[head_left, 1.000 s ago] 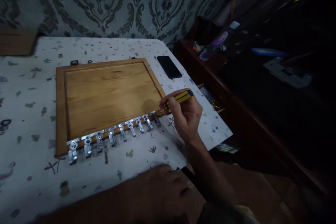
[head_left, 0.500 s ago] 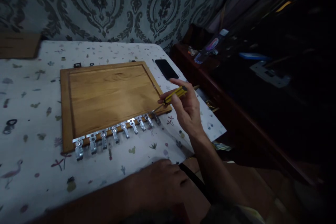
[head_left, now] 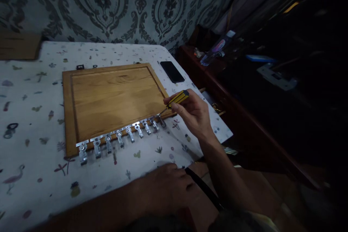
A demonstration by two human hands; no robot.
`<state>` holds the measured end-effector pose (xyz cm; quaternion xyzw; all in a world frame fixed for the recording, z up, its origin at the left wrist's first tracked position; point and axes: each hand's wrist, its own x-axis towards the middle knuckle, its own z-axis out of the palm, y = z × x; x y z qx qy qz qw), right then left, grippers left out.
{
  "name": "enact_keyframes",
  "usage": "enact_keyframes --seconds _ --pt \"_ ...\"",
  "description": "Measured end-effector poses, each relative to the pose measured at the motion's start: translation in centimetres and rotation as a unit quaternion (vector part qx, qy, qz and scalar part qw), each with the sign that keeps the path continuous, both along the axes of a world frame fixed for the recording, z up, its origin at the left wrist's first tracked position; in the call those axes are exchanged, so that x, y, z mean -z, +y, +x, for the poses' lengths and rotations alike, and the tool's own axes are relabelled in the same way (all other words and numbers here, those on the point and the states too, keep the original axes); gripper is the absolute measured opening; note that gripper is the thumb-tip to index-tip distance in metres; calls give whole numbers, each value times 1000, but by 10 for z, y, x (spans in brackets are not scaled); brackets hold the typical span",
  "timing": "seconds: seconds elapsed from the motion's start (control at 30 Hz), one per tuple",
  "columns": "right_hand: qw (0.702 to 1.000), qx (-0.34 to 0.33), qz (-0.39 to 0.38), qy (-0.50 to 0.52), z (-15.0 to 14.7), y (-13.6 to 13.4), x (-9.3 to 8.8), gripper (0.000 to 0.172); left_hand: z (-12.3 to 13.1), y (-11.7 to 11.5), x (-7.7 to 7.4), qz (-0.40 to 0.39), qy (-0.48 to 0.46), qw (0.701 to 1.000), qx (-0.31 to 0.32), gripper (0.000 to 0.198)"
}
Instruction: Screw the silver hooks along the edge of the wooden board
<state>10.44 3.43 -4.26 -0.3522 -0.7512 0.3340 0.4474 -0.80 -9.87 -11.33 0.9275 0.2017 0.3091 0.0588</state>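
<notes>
My right hand (head_left: 196,113) is closed around the yellow and black handle of a screwdriver (head_left: 178,99). The screwdriver is tilted, its shaft pointing down and left to the rightmost of the metal hooks (head_left: 129,135). Several of these hooks sit in a row on a metal strip along the near edge of a framed wooden panel (head_left: 114,98), their ends sticking out past the wood. Low in the view, my left hand (head_left: 170,186) rests palm down by the table's near edge. Its fingers are loosely bent, and nothing shows in it.
The panel lies on a table with a printed white cloth (head_left: 32,79). A black phone (head_left: 172,71) is beyond its right corner, a cardboard piece (head_left: 20,46) at far left. Right of the table, a dark red ledge (head_left: 214,76) bears a clear bottle (head_left: 218,48).
My right hand's fingers have closed in around the screwdriver handle; the forefinger was raised before. The handle has shifted slightly left and down. My left hand has stayed in place.
</notes>
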Motion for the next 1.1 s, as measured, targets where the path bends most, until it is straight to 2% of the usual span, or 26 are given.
enact_keyframes --seconds 0.2,0.33,0.47,0.6,0.9,1.1 --pt "999 30 29 10 0 -9 9 15 0 -1 2 -16 14 1000 14 8" --pt "993 71 56 69 -2 -13 7 18 0 0 2 -36 25 999 29 3" --pt "995 61 38 69 -4 -13 4 19 -2 0 -1 -50 54 997 39 3" --pt "996 58 30 54 -5 -14 9 21 -3 1 -4 -50 39 997 45 4" --pt "996 56 6 69 -8 -11 11 24 -2 -1 2 -51 34 997 41 5" --pt "988 137 33 60 -5 -6 19 26 -3 1 -2 -47 42 997 43 5"
